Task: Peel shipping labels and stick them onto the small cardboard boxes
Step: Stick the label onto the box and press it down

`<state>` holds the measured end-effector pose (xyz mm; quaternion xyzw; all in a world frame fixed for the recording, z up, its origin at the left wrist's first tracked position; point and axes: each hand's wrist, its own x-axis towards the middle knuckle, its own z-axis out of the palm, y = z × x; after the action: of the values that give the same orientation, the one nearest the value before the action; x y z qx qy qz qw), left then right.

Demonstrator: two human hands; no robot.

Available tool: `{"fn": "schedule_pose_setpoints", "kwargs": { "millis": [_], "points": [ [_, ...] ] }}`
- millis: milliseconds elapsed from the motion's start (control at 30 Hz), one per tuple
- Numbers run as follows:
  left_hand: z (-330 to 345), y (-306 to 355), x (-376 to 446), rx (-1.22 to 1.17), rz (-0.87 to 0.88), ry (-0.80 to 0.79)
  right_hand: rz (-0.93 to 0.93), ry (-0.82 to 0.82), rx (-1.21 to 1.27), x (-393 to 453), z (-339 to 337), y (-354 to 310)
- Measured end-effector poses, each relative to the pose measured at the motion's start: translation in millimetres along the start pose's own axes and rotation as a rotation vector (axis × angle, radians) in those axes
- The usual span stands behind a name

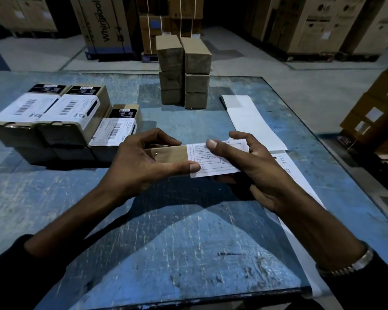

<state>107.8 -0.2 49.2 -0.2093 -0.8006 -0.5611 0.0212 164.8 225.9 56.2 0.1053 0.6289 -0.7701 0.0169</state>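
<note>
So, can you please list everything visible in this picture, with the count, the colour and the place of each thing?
table: one, scratched blue, under everything.
held box: one, brown, in mid-air at the centre, label half on.
label: one, white with print, on the right end of the held box.
labelled boxes: at least three visible on top, brown with white labels, stacked at the left.
plain boxes: six, brown, two stacks of three at the far centre.
backing paper: long white strip, at the right of the table.
large cartons: several, brown, on the floor behind.
left hand: grips the held box.
right hand: fingers pinch the label.
</note>
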Motion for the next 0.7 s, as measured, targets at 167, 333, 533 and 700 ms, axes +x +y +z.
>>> {"fn": "schedule_pose_setpoints", "kwargs": {
  "millis": [167, 333, 533, 700],
  "points": [
    [-4.0, -0.3, 1.6, -0.112, -0.094, -0.025, -0.018, -0.083, 0.058, -1.7, -4.0, 4.2],
    [-5.3, 3.0, 3.5, -0.218, -0.173, 0.004, -0.029, -0.199, 0.012, 0.0, -14.7, 4.1],
    [-5.1, 5.5, 1.7, -0.147, -0.149, -0.002, -0.017, -0.254, -0.008, -4.4, -9.3, 2.3],
    [0.6, 10.3, -2.8, -0.141, -0.088, -0.010, -0.054, -0.034, -0.049, 0.0, 2.9, 7.2]
  ]
}}
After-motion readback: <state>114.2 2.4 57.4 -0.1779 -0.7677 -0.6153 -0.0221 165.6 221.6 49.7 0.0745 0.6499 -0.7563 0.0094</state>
